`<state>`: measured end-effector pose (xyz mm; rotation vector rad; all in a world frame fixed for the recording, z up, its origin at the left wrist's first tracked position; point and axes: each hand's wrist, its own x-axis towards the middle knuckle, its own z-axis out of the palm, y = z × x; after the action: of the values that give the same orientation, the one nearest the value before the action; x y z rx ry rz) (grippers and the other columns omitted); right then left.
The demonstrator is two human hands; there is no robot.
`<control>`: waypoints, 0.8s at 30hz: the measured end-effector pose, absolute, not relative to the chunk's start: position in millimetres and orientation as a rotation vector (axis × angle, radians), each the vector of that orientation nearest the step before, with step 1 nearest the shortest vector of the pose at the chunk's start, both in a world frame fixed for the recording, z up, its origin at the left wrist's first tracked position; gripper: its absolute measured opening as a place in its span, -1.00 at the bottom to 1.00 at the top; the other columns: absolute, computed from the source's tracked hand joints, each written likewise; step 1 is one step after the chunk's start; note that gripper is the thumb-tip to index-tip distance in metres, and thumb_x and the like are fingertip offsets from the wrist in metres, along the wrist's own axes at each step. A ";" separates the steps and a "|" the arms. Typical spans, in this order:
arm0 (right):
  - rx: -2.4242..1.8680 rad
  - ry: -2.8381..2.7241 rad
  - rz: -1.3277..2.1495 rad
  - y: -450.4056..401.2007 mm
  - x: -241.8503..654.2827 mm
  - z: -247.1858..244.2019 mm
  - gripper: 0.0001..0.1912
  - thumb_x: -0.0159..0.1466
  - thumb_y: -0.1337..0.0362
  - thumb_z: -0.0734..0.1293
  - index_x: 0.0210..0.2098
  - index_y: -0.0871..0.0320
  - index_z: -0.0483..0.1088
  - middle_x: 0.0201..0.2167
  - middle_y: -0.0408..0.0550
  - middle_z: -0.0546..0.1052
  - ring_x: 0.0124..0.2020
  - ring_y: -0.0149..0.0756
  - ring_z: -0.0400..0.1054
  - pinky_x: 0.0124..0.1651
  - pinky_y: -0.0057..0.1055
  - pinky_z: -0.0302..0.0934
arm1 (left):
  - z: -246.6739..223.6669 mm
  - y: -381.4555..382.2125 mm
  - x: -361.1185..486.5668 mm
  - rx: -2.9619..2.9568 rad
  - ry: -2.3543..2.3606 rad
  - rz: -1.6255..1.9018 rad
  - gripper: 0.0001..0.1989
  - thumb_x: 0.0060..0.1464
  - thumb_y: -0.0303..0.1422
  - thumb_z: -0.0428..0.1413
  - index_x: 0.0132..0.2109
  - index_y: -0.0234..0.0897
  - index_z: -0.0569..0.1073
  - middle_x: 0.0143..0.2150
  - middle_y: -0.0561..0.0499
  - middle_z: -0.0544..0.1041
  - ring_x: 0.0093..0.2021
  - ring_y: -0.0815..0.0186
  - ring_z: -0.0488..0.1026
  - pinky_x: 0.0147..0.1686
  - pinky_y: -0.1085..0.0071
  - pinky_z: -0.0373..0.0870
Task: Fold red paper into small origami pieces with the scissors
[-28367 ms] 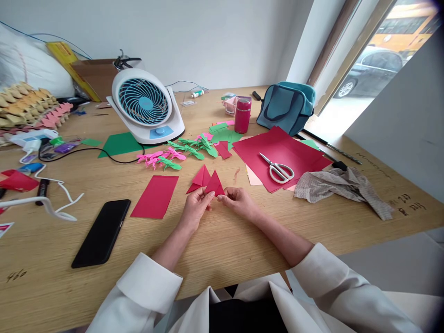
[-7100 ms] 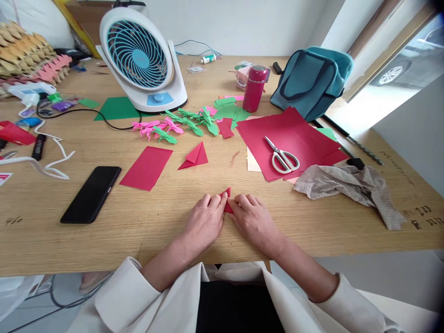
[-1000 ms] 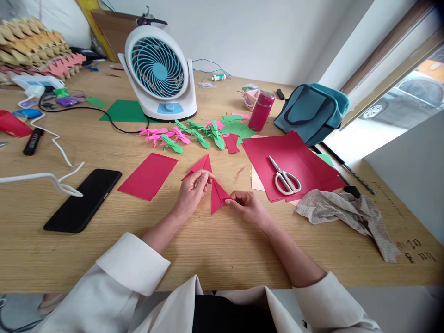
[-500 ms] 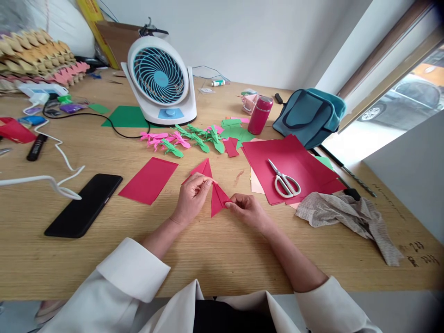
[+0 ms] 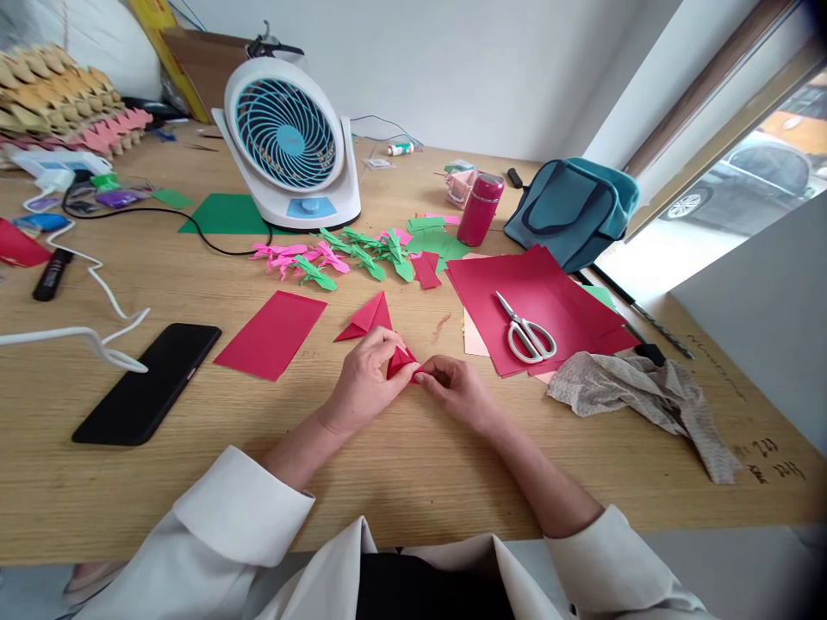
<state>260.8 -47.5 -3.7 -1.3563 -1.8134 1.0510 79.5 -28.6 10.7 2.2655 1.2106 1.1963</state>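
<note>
Between my hands is a small piece of folded red paper (image 5: 401, 362), partly covered by my fingers. My left hand (image 5: 367, 375) pinches its left and near side, thumb pressed on top. The right hand (image 5: 454, 389) pinches the lower right corner between thumb and fingers. Just beyond my left hand lies another folded red paper triangle (image 5: 365, 319), flat on the table. A flat red paper rectangle (image 5: 271, 336) rests farther left.
Pink and green folded paper figures (image 5: 349, 257) lie beyond my hands, before a white fan (image 5: 290, 146). Scissors (image 5: 526, 331) sit on red sheets (image 5: 581, 301) at the right, near a crumpled cloth (image 5: 626, 392). A black phone (image 5: 148, 383) lies left. A red flask (image 5: 481, 209) stands behind.
My left hand has come down and closer to my right, thumb now pressing the paper. The held paper looks folded smaller, and the triangle behind is more exposed. The view has shifted slightly.
</note>
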 end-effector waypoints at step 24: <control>-1.393 -1.887 0.594 -42.1 283.0 -8.9 -0.89 0.30 0.34 0.25 -0.31 0.14 0.43 -0.38 -0.12 0.41 -0.45 -0.42 0.26 -0.36 -0.47 0.14 | -17.9 -47.5 41.0 2.406 1.051 0.633 -0.59 0.13 -0.60 -0.18 -0.12 -0.31 0.53 0.17 -0.18 0.45 0.23 0.18 0.36 0.19 0.28 0.36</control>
<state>283.0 -42.1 -8.9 -1.3930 -1.8873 0.5943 41.0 -47.5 -17.9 2.4055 1.0511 0.6335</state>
